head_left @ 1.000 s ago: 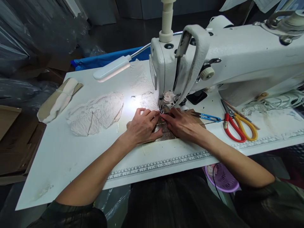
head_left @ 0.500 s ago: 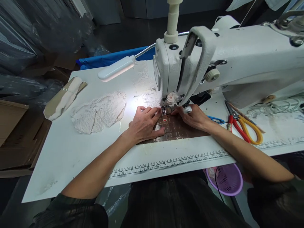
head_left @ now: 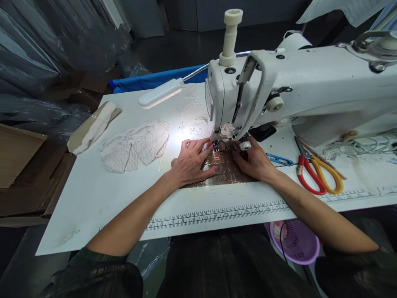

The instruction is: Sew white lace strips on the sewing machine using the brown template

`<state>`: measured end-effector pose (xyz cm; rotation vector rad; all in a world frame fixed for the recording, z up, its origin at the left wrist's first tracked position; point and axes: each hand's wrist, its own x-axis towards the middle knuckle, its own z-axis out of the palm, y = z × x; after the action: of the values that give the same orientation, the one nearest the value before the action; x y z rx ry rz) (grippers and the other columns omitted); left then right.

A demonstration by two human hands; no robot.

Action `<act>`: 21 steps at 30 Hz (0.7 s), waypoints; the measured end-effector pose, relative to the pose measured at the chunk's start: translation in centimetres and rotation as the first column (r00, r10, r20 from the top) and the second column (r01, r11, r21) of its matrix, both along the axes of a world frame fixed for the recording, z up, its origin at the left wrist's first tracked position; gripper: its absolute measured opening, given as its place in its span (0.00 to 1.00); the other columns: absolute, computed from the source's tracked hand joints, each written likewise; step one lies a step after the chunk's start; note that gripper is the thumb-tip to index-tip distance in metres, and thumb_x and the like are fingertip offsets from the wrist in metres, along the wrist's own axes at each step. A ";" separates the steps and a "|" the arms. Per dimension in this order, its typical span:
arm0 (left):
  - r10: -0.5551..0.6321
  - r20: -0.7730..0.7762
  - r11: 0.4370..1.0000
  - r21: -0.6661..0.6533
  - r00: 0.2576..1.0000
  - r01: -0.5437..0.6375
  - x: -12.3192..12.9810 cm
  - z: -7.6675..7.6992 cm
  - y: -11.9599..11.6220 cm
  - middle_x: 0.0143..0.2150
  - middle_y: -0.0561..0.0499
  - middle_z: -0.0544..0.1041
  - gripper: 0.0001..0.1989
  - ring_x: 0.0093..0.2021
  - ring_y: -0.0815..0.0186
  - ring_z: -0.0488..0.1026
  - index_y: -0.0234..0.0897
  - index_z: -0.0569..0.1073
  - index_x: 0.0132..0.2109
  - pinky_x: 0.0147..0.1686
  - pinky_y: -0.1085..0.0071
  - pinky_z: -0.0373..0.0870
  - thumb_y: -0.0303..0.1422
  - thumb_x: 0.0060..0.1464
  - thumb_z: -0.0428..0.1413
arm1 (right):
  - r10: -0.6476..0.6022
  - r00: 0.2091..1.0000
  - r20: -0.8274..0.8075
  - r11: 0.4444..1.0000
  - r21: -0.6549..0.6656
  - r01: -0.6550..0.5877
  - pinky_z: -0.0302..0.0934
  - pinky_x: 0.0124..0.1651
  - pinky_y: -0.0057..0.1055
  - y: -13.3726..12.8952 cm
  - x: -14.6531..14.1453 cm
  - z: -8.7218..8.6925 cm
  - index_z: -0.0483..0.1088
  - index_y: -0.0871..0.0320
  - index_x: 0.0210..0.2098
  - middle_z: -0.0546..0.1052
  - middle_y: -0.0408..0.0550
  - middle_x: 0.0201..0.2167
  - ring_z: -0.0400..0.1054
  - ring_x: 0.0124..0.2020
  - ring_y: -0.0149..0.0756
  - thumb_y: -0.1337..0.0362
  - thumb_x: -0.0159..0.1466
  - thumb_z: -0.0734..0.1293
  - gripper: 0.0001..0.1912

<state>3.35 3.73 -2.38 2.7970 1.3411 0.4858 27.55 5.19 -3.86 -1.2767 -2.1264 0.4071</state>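
My left hand lies on the brown plate of the sewing machine. Its fingers stretch forward onto a bit of white lace beside the presser foot, with the thumb spread out; it is open. On the foot's other side my right hand is curled, thumb near a wire loop. The machine's white knob partly covers its fingertips, so what they pinch is hidden. A pale fabric rose sits on the machine head above the needle area.
Lace pieces lie left, near a tied cloth bundle. A lamp lights the needle area. At right are blue thread snips and red-and-yellow scissors. A printed ruler runs along the front edge; a purple basket stands below.
My right hand has drawn back a little from the presser foot, its fingers more bent. The left hand stays on the lace beside the foot. The camera view has shifted slightly.
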 end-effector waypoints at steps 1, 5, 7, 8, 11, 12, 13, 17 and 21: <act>0.017 0.018 1.000 0.011 1.000 -0.017 0.0 0.0 -0.1 0.62 0.33 0.67 0.31 0.57 0.46 0.67 0.32 0.63 0.63 0.55 0.45 0.61 0.48 0.61 0.53 | -0.002 1.000 -0.003 1.000 0.017 0.002 0.69 0.38 0.37 0.1 0.0 -0.1 0.74 0.60 0.42 0.73 0.57 0.43 0.69 0.31 0.38 0.62 0.66 0.62 0.11; 0.083 0.063 0.996 0.013 0.995 -0.084 0.1 -0.1 -0.3 0.64 0.31 0.65 0.31 0.61 0.47 0.65 0.29 0.58 0.66 0.59 0.45 0.59 0.46 0.64 0.50 | 0.004 1.000 0.004 0.999 0.045 -0.004 0.69 0.38 0.35 0.2 -0.1 -0.2 0.73 0.59 0.40 0.73 0.56 0.43 0.70 0.32 0.38 0.64 0.65 0.62 0.09; 0.071 0.022 0.996 -0.046 0.997 -0.070 0.1 0.0 -0.2 0.65 0.32 0.66 0.31 0.63 0.48 0.65 0.29 0.58 0.67 0.62 0.45 0.55 0.46 0.67 0.46 | 0.009 1.000 0.011 0.999 0.041 -0.010 0.69 0.39 0.35 0.1 -0.1 -0.2 0.73 0.58 0.38 0.73 0.56 0.43 0.70 0.35 0.39 0.64 0.65 0.62 0.08; 0.063 -0.011 0.994 -0.086 0.998 -0.063 0.1 0.0 -0.1 0.65 0.33 0.66 0.31 0.64 0.48 0.64 0.29 0.57 0.67 0.64 0.45 0.53 0.47 0.67 0.45 | 0.013 1.000 0.015 0.999 0.037 -0.013 0.69 0.40 0.35 0.0 -0.1 -0.2 0.73 0.59 0.37 0.73 0.56 0.43 0.70 0.36 0.40 0.64 0.65 0.62 0.09; 0.070 -0.099 0.982 -0.171 0.993 -0.086 0.3 0.2 -0.2 0.69 0.34 0.62 0.33 0.69 0.48 0.58 0.29 0.56 0.69 0.68 0.46 0.48 0.49 0.68 0.41 | 0.028 0.999 0.033 0.999 0.023 -0.029 0.69 0.44 0.39 -0.2 -0.1 -0.3 0.74 0.60 0.40 0.72 0.58 0.44 0.71 0.38 0.43 0.62 0.65 0.61 0.12; 0.084 -0.118 0.978 -0.179 0.989 -0.104 0.4 0.2 -0.3 0.70 0.34 0.61 0.34 0.71 0.47 0.56 0.29 0.55 0.70 0.69 0.47 0.47 0.49 0.68 0.41 | 0.034 0.999 0.041 0.999 0.020 -0.035 0.69 0.45 0.41 -0.2 0.0 -0.4 0.74 0.60 0.42 0.72 0.59 0.45 0.71 0.39 0.45 0.61 0.65 0.60 0.14; 0.102 -0.129 0.977 -0.175 0.986 -0.124 0.5 0.2 -0.5 0.71 0.34 0.59 0.34 0.72 0.47 0.53 0.29 0.55 0.70 0.69 0.47 0.47 0.50 0.68 0.41 | 0.041 0.998 0.054 0.999 0.018 -0.042 0.68 0.45 0.42 -0.3 0.1 -0.5 0.74 0.61 0.43 0.71 0.61 0.47 0.71 0.41 0.47 0.60 0.65 0.60 0.15; 0.203 -0.144 0.973 -0.082 0.969 -0.216 0.6 0.4 -1.4 0.73 0.32 0.53 0.37 0.73 0.44 0.50 0.29 0.56 0.69 0.69 0.47 0.49 0.54 0.67 0.43 | 0.068 0.992 0.107 0.998 -0.002 -0.068 0.68 0.46 0.48 -0.2 0.6 -1.4 0.74 0.60 0.49 0.71 0.62 0.49 0.71 0.42 0.52 0.56 0.66 0.59 0.20; 0.289 -0.152 0.956 -0.010 0.945 -0.294 -0.8 1.4 -1.9 0.70 0.33 0.60 0.32 0.66 0.47 0.60 0.29 0.61 0.65 0.63 0.50 0.58 0.51 0.67 0.46 | 0.096 0.987 0.132 0.995 -0.011 -0.096 0.68 0.45 0.49 0.1 1.0 -2.3 0.71 0.57 0.56 0.71 0.61 0.50 0.72 0.42 0.54 0.55 0.67 0.59 0.22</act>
<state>2.59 1.81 -1.00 2.6652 1.7896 0.2563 28.55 5.33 -6.20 -1.2381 -2.3063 0.3776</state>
